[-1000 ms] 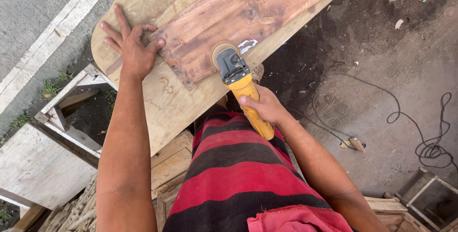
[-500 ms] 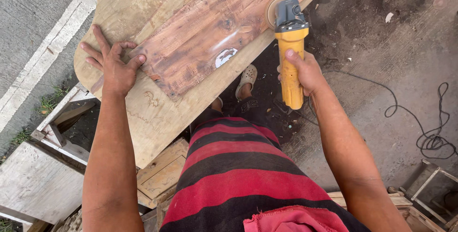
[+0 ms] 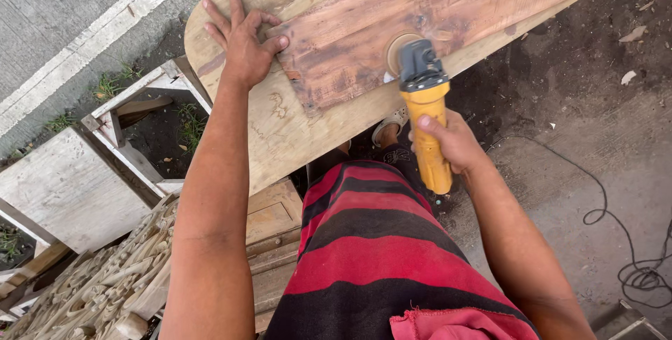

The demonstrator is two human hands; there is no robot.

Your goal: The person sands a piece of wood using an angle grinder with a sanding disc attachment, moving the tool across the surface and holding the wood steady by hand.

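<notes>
A yellow-bodied angle grinder with a grey head (image 3: 425, 102) is gripped by the right hand (image 3: 451, 143), fingers wrapped round the yellow handle. Its round sanding disc (image 3: 397, 47) is pressed on a reddish-brown weathered wooden plank (image 3: 420, 18), near the plank's near edge. The plank is laid on a pale rounded plywood board (image 3: 280, 130). The left hand (image 3: 241, 36) is laid flat at the plank's left end, fingers spread wide, nothing held. A carved pale wooden panel (image 3: 91, 284) is seen near left, a black cable (image 3: 616, 242) on the ground at right.
</notes>
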